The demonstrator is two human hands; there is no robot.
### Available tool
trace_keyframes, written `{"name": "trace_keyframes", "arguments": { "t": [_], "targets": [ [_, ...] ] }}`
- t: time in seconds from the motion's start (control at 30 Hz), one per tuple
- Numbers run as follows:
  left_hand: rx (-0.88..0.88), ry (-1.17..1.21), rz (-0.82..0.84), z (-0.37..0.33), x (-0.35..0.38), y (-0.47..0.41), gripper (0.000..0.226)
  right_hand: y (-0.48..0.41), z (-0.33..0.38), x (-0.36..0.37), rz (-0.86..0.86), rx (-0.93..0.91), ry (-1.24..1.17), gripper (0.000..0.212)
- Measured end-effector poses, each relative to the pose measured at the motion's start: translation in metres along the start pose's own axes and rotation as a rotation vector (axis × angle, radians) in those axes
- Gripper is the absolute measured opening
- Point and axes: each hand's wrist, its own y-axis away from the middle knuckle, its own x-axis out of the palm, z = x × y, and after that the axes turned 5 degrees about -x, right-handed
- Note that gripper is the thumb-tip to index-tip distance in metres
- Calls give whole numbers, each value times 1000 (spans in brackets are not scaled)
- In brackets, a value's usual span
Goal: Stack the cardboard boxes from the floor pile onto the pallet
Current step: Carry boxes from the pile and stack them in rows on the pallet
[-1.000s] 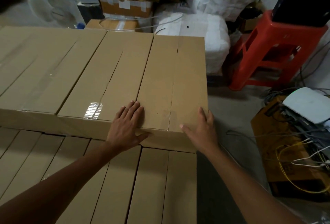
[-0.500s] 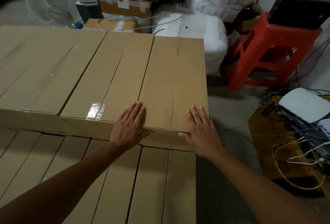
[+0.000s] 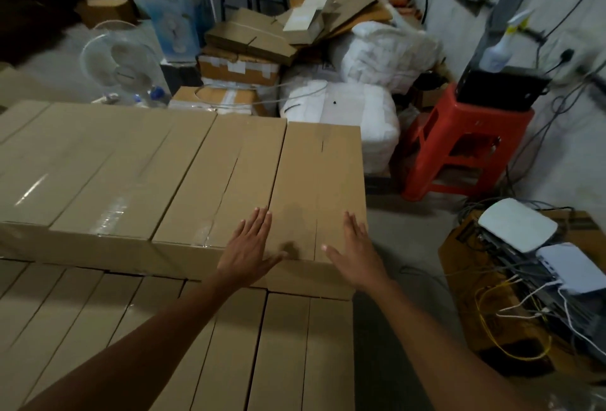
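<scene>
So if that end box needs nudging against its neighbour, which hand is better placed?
Probably the right hand: it lies flat by the free outer edge of the end box, ready to push inward. The left hand rests over the seam with the neighbouring box, on the wrong side for pushing.

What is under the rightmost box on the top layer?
The rightmost box rests on a lower layer of cardboard boxes, whose near ends show in front. The stack hides anything lower, including any pallet.
</scene>
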Motion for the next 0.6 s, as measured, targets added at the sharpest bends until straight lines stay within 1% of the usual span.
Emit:
{"name": "trace_keyframes", "arguments": {
  "t": [0.1, 0.27, 0.4, 0.47, 0.6],
  "targets": [
    [9, 138, -121, -11, -58, 28, 104, 31, 36, -29, -97, 5, -109, 89],
    [58, 312, -260, -21, -143, 101, 97, 100, 108, -72, -251, -22, -233, 84],
    [63, 543, -381, -18, -187, 174, 87, 178, 169, -92, -395, -53, -348, 78],
    [55, 649, -421, -16, -204, 213, 85, 219, 191, -91, -419, -79, -373, 75],
    [2, 780, -477, -19, -230, 288, 79, 292, 219, -84, -444, -128, -448, 71]
  ]
}}
